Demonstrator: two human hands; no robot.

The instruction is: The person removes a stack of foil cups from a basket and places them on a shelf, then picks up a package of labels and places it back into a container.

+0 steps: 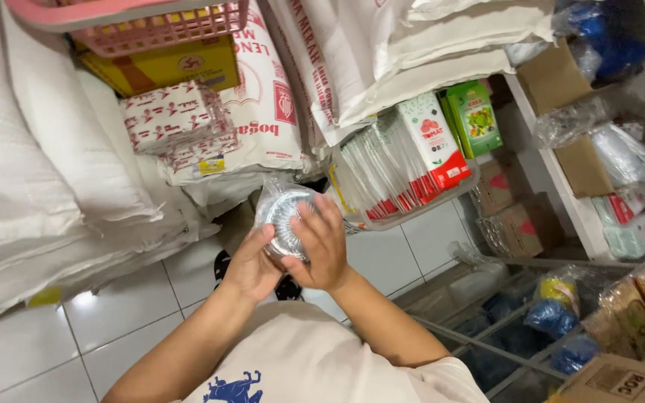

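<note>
- Stacked along the left wall, plump white sacks (39,149); leaning beside them, a printed sack (263,112) in red and white.
- Underfoot, white floor tiles (128,313), glossy, with one glare spot.
- To the right, a white shelf (572,209) with cardboard boxes and clear-wrapped goods.
- Between sacks and shelf, a clear tray (412,218) packed with flat red-and-white packets standing on edge; just behind it, a green carton (475,116).
- At the top, a pink basket (158,26) resting on a yellow box (166,67); below that, patterned wrapped bundles (177,116).
- Raised at chest height, well clear of floor and tray: left hand (251,269) cupped under the clear packet of silvery round pieces (285,213), fingers curled onto its lower edge.
- Right hand (322,246) clasped over the same packet from the other side, thumb and fingers pressing its face.
- Judged as a checking or turning-over step: packet gripped between both hands, close to the body, not set down anywhere.
- For any further handling, probably a light, even squeeze: thin crinkly wrap, thin-looking contents, easy to dent; one hand supporting from beneath before the other lets go.
- Exact kind of the silvery pieces: too blurred to tell.
</note>
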